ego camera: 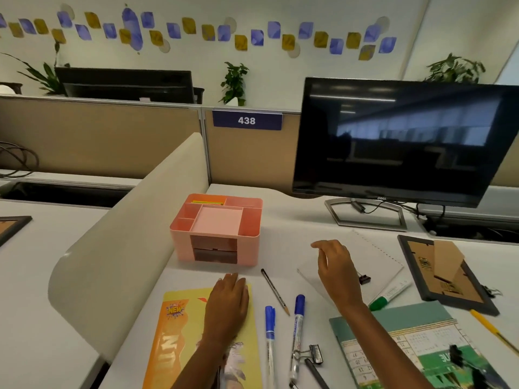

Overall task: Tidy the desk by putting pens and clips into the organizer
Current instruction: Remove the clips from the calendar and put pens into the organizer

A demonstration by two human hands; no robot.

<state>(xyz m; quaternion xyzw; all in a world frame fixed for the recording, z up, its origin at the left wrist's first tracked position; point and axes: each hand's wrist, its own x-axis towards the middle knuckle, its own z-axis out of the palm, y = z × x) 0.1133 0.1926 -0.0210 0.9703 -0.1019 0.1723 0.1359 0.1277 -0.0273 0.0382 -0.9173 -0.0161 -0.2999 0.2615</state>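
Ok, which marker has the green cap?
The green marker right of the right hand, beside the notepad. The two markers left of that hand have blue caps.

Pink organizer [179, 248] at 12 o'clock on the white worktop [289, 226]; blue-capped marker [297, 324] at 6, green-capped marker [390, 293] at 3, yellow-and-orange booklet [179, 332] at 8.

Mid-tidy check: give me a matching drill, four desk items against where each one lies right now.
Things:
1. pink plastic organizer
2. slim dark pencil
3. green-capped white marker
4. yellow glossy booklet

Places:
A. under the left hand
B. just right of the right hand and its wrist
C. beside the cream curved divider
D. on the desk between the two hands

Pairs: 1-C, 2-D, 3-B, 4-A.
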